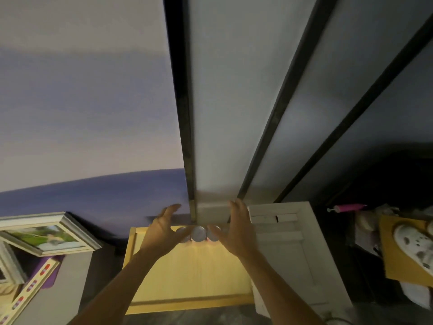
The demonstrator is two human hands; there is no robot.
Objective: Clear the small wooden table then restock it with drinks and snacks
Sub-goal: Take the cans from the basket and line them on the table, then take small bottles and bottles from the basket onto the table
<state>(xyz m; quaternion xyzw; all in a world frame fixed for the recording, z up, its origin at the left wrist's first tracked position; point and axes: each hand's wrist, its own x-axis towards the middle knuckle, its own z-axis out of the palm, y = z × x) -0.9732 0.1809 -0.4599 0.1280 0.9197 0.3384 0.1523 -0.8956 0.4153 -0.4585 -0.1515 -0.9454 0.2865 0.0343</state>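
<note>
A small light wooden table (192,273) stands against the wall below me. Along its far edge sits a row of drink cans (198,233), seen from above as silver round tops. My left hand (164,228) is at the left end of the row, fingers spread and curved, touching the leftmost can. My right hand (236,228) is at the right end, fingers curved against the rightmost can. Both hands flank the row. I cannot tell whether the cans rest on the table or are lifted.
A white panelled door or shutter (288,249) leans right of the table. Framed pictures (46,233) lie at the left. A white perforated clog (414,245) on a tan board and a pink pump (346,208) are at the right. Tall white panels with dark frames rise behind.
</note>
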